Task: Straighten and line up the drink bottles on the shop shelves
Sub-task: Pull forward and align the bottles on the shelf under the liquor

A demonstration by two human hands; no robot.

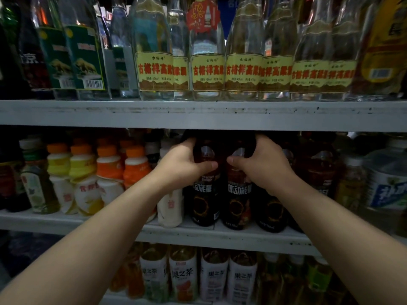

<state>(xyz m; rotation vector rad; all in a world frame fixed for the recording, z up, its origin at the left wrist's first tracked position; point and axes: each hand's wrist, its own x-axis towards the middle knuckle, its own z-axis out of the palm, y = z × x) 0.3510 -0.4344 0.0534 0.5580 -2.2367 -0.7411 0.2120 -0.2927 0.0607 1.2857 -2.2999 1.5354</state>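
Two dark energy-drink bottles stand side by side on the middle shelf (220, 235). My left hand (182, 166) grips the shoulder of the left dark bottle (206, 201), thumb across its front. My right hand (262, 165) grips the shoulder of the right dark bottle (237, 205), thumb on its front too. Both bottles stand upright, labels facing out, close to the shelf's front edge. Their caps are hidden in shadow under the upper shelf. A third dark bottle (273, 210) stands just right of them, partly behind my right forearm.
Orange-capped juice bottles (110, 172) fill the middle shelf to the left; water and tea bottles (387, 183) stand to the right. Clear liquor bottles with yellow labels (207, 71) line the upper shelf (198, 115). White-labelled tea bottles (182, 276) fill the bottom shelf.
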